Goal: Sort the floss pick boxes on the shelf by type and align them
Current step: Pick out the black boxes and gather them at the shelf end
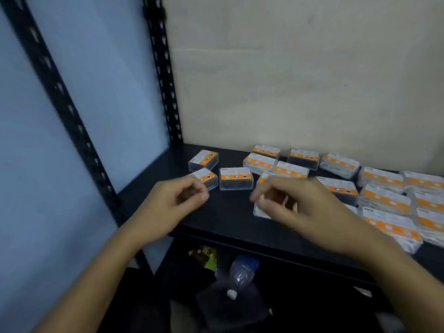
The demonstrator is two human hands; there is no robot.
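Several clear floss pick boxes with orange-and-white labels lie scattered on a black shelf (230, 219). Two boxes (203, 159) sit at the far left, with a single one (236, 178) next to them. A cluster (290, 169) lies at the back, and overlapping boxes (389, 222) crowd the right side. My left hand (177, 200) hovers in front of the left boxes, its fingers loosely curled around nothing. My right hand (288, 205) is curled over a box (260, 212) near the shelf's front, hiding most of it. Blur hides whether it grips that box.
Black perforated uprights (165, 75) frame the shelf on the left, and a beige wall stands behind. Below the shelf's front edge lie a plastic water bottle (241, 272), a dark bag and a green packet (206, 257).
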